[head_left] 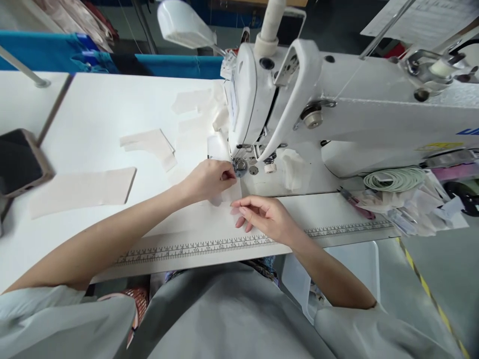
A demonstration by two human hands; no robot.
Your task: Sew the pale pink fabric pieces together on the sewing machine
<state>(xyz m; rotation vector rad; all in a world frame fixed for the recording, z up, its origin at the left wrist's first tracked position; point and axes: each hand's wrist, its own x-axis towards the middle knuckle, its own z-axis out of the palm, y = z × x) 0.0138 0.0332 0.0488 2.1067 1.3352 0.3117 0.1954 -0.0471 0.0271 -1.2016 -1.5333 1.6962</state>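
Note:
A small pale, sheer fabric piece lies on the white table just in front of the sewing machine's presser foot area. My left hand is closed over it, its curled fingertips beside the foot and partly hidden from view. Below and to the right, my right hand pinches the near edge of the same piece between thumb and forefinger, with the other fingers loosely bent. The white sewing machine rises directly behind both hands. More pale cloth bunches up to the left of its head.
Cut fabric pieces and a longer pale strip lie leftward, near a phone. A ruler tape runs along the front edge. Thread snips, a coiled green strip and scraps are at right.

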